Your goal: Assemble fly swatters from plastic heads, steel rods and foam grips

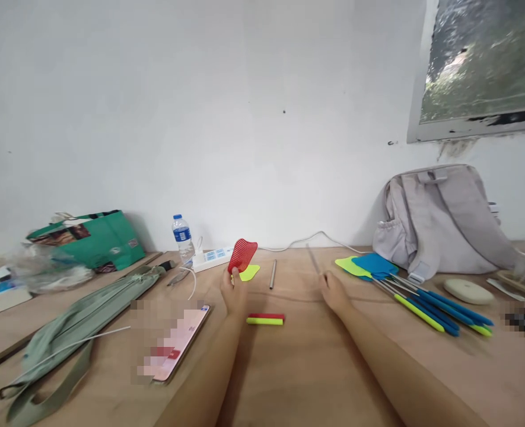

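Observation:
My left hand point(234, 292) grips a red mesh fly-swatter head point(242, 255) and holds it tilted up off the wooden table point(315, 367). Just behind it a yellow-green swatter head point(250, 273) lies flat. My right hand point(333, 290) is closed on a thin metal rod point(313, 261) that points away toward the wall. A second metal rod point(272, 273) lies between the hands. A red handle and a yellow handle point(265, 319) lie side by side close in front of my left hand.
Several assembled blue and yellow-green fly swatters point(417, 296) lie at the right, beside a grey backpack point(440, 216). A phone point(180, 344), a green fabric bag point(79, 320), a water bottle point(182, 237), a power strip point(211, 258) and a green paper bag point(95, 237) occupy the left.

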